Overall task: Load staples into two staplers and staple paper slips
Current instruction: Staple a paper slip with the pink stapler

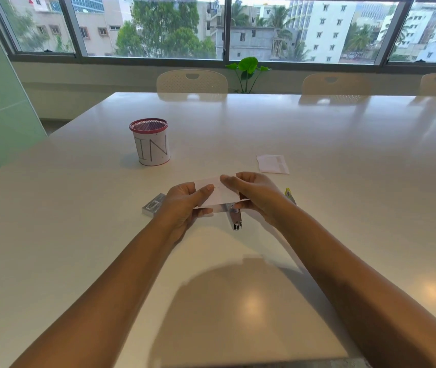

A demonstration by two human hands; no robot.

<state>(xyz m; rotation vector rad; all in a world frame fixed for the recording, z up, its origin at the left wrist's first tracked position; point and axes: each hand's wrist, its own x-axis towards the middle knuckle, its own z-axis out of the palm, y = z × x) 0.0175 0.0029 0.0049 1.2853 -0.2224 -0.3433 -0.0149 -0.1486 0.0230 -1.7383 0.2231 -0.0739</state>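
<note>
**Slip held over the stapler**

Both hands pinch one slip (218, 193) above the table (317, 208) — left hand (185, 203) on its left end, right hand (255, 196) on its right, long axis left–right. A stapler (235, 217) lies just under and nearer, pointing near–far, closest to the right hand. A staple box (153, 205) sits left, spare slips (273, 163) far right, a cup (151, 145) far left — nothing seems to block the way.

both arms stretched out, left hand (185, 201) and right hand (255, 196) close together, each pinching with thumb on top, fingers curled under
</note>
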